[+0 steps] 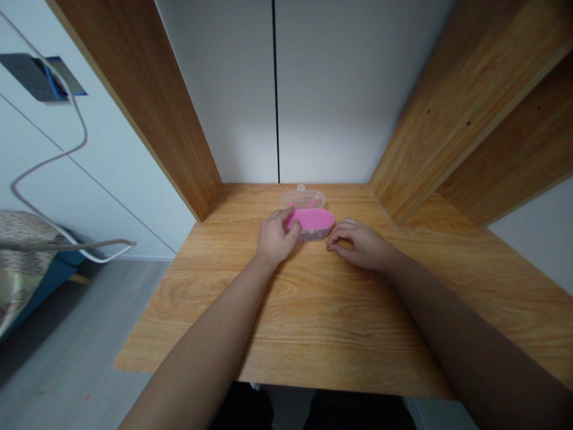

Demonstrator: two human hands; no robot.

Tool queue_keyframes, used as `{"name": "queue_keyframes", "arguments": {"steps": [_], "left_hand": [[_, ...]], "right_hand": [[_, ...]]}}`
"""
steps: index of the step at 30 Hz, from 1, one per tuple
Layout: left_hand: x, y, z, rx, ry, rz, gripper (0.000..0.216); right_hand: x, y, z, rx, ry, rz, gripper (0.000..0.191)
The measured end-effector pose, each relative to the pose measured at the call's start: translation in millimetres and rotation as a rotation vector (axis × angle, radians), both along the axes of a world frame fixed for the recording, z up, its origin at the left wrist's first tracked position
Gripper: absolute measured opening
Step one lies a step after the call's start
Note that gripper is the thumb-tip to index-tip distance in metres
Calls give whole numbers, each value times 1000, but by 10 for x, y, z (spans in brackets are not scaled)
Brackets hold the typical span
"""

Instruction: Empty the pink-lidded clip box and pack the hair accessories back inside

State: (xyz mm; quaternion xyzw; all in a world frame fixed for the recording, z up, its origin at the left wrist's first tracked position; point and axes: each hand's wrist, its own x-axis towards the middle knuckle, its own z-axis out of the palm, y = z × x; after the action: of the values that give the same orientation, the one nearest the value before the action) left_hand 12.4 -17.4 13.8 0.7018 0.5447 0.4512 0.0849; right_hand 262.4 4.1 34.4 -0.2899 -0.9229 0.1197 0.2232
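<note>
A small oval box with a pink inside [313, 220] and a clear lid [305, 197] swung open behind it stands near the back of the wooden desk [313, 310]. My left hand [275, 239] grips the box's left end, with the thumb over its rim. My right hand [362, 243] rests on the desk just right of the box, fingers curled in a pinch. A tiny dark object [329, 248] sits at its fingertips on the wood; I cannot make out what it is.
Wooden side panels [147, 101] rise on both sides of the desk and a white wall closes the back. To the left, a white cable [58, 155] hangs from a wall device above grey floor and a patterned cushion.
</note>
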Motion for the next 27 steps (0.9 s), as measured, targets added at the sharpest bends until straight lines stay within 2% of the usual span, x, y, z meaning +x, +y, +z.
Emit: {"name": "queue_keyframes", "arguments": {"steps": [12,15,21,27], "left_hand": [[6,-13,33,-15,4,1,42],[0,-5,19,-6,-2,-5,43],[7,-12,27,-6,-4,-7,41],[-7,-6,33,3,-11,21,40]], "right_hand": [[-7,-5,-17,16,-26,-9,12],[32,28,-22,56,-54,-106,17],[156,144,-120,167,-133,-440,28],[171,173,-221,169,-122,-438,33]]}}
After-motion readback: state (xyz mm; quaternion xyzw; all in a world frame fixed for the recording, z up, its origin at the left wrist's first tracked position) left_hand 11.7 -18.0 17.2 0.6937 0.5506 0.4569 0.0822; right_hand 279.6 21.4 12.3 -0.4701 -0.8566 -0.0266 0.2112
